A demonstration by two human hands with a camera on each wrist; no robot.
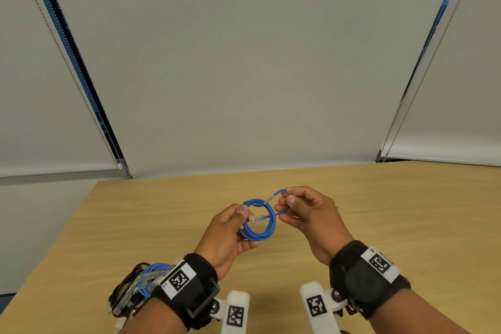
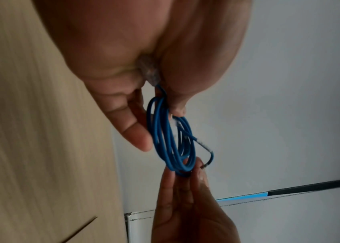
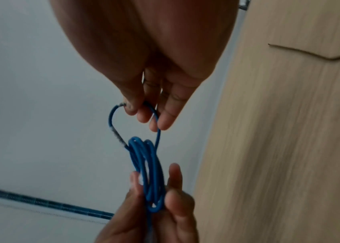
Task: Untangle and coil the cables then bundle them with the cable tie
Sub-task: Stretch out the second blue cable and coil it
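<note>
Right now I'm holding the blue cable coil [image 1: 259, 221] above the wooden table [image 1: 379, 211], between my two hands. Left of the coil, near the table's front edge, a second bunch of cables [image 1: 141, 283] lies beside my left wrist: blue strands with clear plugs over dark ones, loosely heaped and partly hidden by the wrist strap.

My left hand [image 1: 230, 233] pinches the coil's left side, thumb on top by the clear plug [image 1: 257, 218], fingers curled beneath. The coil itself is a few turns of thin blue cable, roughly round, lying close together. From its far side a loose end loop [image 1: 279, 194] with a pale printed patch runs right to my right hand [image 1: 306, 211], which pinches that loop between thumb and fingertips [image 3: 163, 121].

Risks, as I judge them: the turns look springy, so if my left pinch slackens they could fan out and the coil would open. Pulling the loop too hard from the right could drag a turn out or tighten it into a kink. I can't see any cable tie, so the bundling is not yet done.
</note>
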